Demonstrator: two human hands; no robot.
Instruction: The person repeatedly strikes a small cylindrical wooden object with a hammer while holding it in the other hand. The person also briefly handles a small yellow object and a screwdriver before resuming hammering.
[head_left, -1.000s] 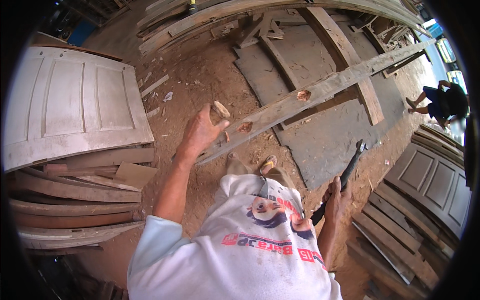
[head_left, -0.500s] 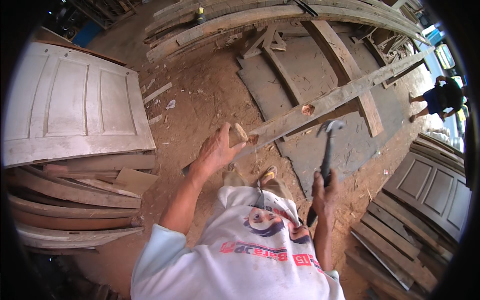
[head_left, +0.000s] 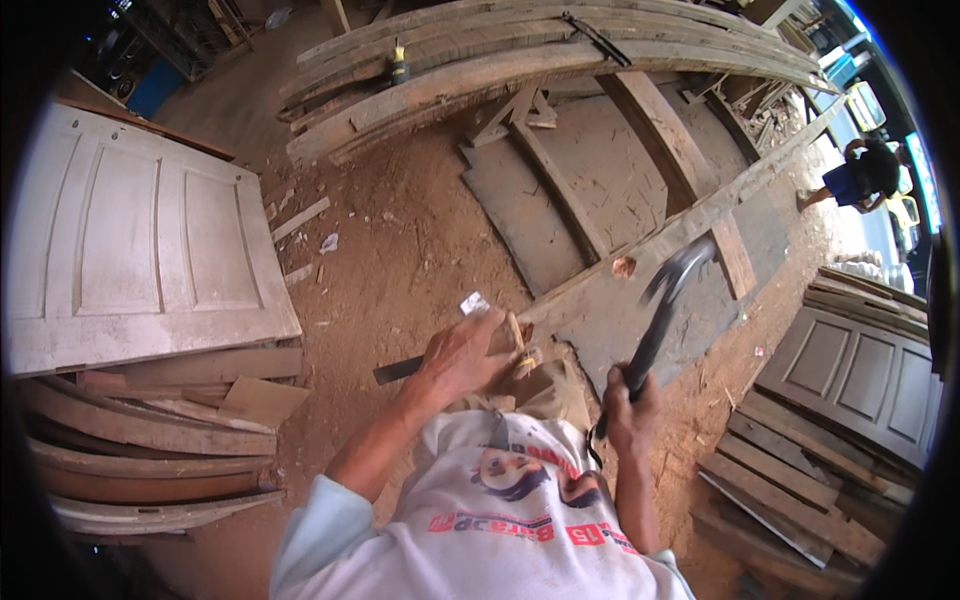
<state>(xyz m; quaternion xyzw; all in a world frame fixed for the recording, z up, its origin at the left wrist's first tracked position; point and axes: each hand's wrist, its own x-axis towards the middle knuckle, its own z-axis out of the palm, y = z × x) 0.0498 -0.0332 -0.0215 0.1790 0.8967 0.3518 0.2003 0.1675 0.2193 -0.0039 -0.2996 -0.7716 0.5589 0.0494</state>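
Observation:
My left hand (head_left: 462, 355) is closed around a wood-handled chisel; the light handle end (head_left: 516, 332) shows beyond my fingers. A dark flat blade (head_left: 398, 371) sticks out on the other side of that hand. My right hand (head_left: 632, 405) grips a black-handled claw hammer (head_left: 655, 335), its head raised and smeared by motion. A long wooden beam (head_left: 690, 222) slants from the far right down to my left hand. In its upper face is a freshly cut hole (head_left: 624, 267); my left hand is near the beam's close end.
A white panelled door (head_left: 150, 250) lies on stacked boards (head_left: 150, 420) to the left. Long timbers (head_left: 450, 85) cross the back, with a yellow-and-black tool (head_left: 399, 66) on them. Another door (head_left: 860, 375) and planks (head_left: 790, 470) lie right. A person (head_left: 862, 175) stands far right.
My view has shifted. The hammer has tilted, its head swinging up and nearer. My left hand and the chisel sit lower in view, and more of the dark blade shows.

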